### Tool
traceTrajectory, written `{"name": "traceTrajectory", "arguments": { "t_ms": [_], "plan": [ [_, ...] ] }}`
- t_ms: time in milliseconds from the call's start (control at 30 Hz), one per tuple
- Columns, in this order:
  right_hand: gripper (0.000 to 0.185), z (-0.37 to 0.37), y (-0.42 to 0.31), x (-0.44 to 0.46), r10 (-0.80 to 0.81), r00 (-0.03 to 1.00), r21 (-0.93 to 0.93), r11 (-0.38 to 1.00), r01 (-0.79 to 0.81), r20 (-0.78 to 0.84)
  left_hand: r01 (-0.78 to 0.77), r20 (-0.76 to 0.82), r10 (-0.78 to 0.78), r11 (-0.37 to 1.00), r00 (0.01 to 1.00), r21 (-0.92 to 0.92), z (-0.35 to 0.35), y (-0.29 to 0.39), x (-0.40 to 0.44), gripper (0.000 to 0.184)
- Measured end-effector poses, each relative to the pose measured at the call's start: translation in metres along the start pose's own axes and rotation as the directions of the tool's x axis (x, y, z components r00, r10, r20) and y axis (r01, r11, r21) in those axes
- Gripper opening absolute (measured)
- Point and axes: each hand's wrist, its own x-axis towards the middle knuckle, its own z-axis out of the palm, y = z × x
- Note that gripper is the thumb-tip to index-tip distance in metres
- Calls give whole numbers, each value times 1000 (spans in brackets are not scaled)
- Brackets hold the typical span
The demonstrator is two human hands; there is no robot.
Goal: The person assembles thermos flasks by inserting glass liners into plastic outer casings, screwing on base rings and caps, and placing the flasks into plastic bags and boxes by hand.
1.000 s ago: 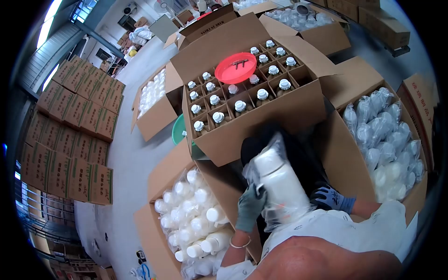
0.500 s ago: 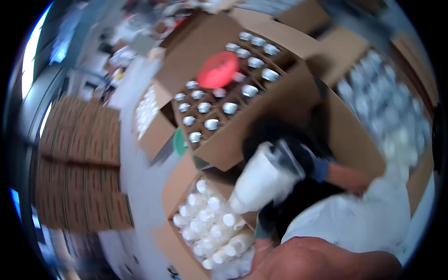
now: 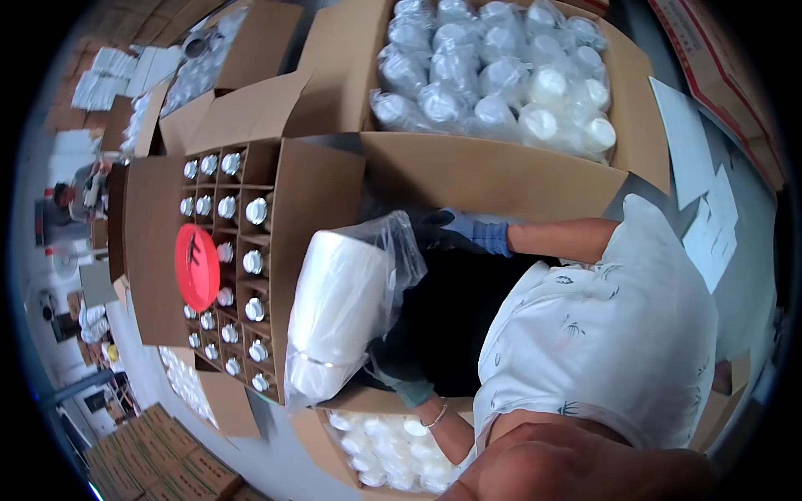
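A large white bottle [image 3: 330,305] in a loose clear plastic bag [image 3: 401,246] is held tilted in front of my body. My right hand [image 3: 447,229], in a dark glove with a blue cuff, is closed at the bag's loose end; its fingertips are partly hidden. My left hand [image 3: 394,376], in a dark glove with a greenish cuff, grips the bottle's lower end from behind, partly covered by the bag. Just beyond the bottle stands a divided carton [image 3: 322,179] of silver-capped bottles [image 3: 253,261]. A red round plate-like piece [image 3: 197,267] lies on those caps.
To my right, an open carton [image 3: 493,171] holds several bagged bottles [image 3: 501,79]. Another carton of white bottles [image 3: 388,451] stands to my left. Stacked brown boxes [image 3: 159,459] are farther off. White sheets [image 3: 710,225] lie behind on the right. A person [image 3: 67,196] is in the background.
My view has turned toward the right-hand carton. The bagged bottle has moved from beside the white-bottle carton to in front of the divided carton. My left hand has come up from that white-bottle carton.
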Motion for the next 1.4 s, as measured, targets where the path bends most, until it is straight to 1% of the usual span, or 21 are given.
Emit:
{"name": "traceTrajectory", "arguments": {
  "t_ms": [33, 67, 133, 167, 200, 267, 300, 367, 467, 567, 700, 833, 867, 900, 967, 1033, 1100, 1167, 1233, 1267, 1400],
  "plan": [
    [29, -12, -1, -6, 122, 993, -25, 992, -122, 4, -30, -15, 33, 983, 999, 181, -3, -6, 4, 25],
    [30, -23, -5, -12, 242, 970, -46, 969, -241, 7, 126, -64, -127, 992, 990, -28, -2, -7, 12, 26],
    [27, -44, 5, -22, 323, 946, -87, 942, -324, -22, -141, -106, 271, 752, 957, 644, -4, -1, 4, 28],
    [24, -60, 25, -21, 289, 956, -110, 950, -293, -50, 34, -249, 52, 944, 967, 330, -2, 0, 8, 29],
    [21, -77, 36, -21, 252, 965, -137, 956, -261, -77, 200, -302, -204, 979, 931, -43, 0, 1, 14, 30],
    [34, -111, 51, -24, 70, 951, -140, 983, -116, -302, 303, -250, -440, 844, 863, -442, 5, 8, 22, 30],
    [34, -127, 38, -30, 136, 941, -241, 946, -216, -309, 304, -230, -464, 810, 856, -501, 6, 12, 24, 30],
    [37, -155, -8, -44, 263, 903, -421, 816, -396, -341, 274, -217, -426, 820, 878, -502, 8, 15, 30, 30],
    [48, -171, 52, -65, -132, 940, -907, 332, -258, -316, 239, -210, -378, 840, 902, -486, 11, 18, 33, 30],
    [57, -170, 61, -50, -27, 959, -903, 347, -254, -281, 199, -240, -328, 877, 914, -438, 12, 21, 31, 30],
    [68, -168, 46, -24, 110, 933, -917, 176, -358, -343, 132, -280, -245, 921, 928, -367, 14, 21, 24, 30],
    [78, -171, 77, -11, 235, 801, -799, 129, -587, -550, 168, 39, -176, 815, 984, -554, 7, -10, 17, 35],
    [66, -181, 110, -8, 109, 858, -839, 178, -514, -502, 73, -14, -84, 931, 996, -359, 6, -10, 18, 36],
    [61, -186, 100, 0, 226, 851, -820, 237, -520, -474, -22, -40, 16, 990, 999, -141, 6, -9, 20, 38],
    [52, -195, 81, 6, 449, 806, -759, 344, -554, -385, -24, -112, -14, 945, 994, -327, 7, -9, 29, 43],
    [41, -192, 78, 6, 371, 819, -768, 318, -555, -438, 55, -64, -299, 374, 952, -926, 9, -6, 47, 49],
    [41, -188, 81, 7, 340, 807, -752, 311, -581, -484, -152, -152, 54, 628, 987, -763, -2, 18, 72, 37],
    [43, -182, 78, 11, 397, 792, -736, 326, -593, -463, -165, -107, 136, 544, 985, -823, -23, 31, 93, 31],
    [43, -175, 78, 16, 393, 788, -738, 313, -598, -473, 73, 69, -42, 111, 997, -991, -34, 39, 108, 31],
    [43, -166, 81, 22, 268, 838, -798, 269, -539, -476, 76, 62, -87, 174, 994, -982, -38, 43, 114, 31],
    [37, -119, 99, 70, 255, 874, -802, 352, -483, -414, 64, 15, -123, 408, 992, -911, -45, 38, 135, 31]
  ]
}}
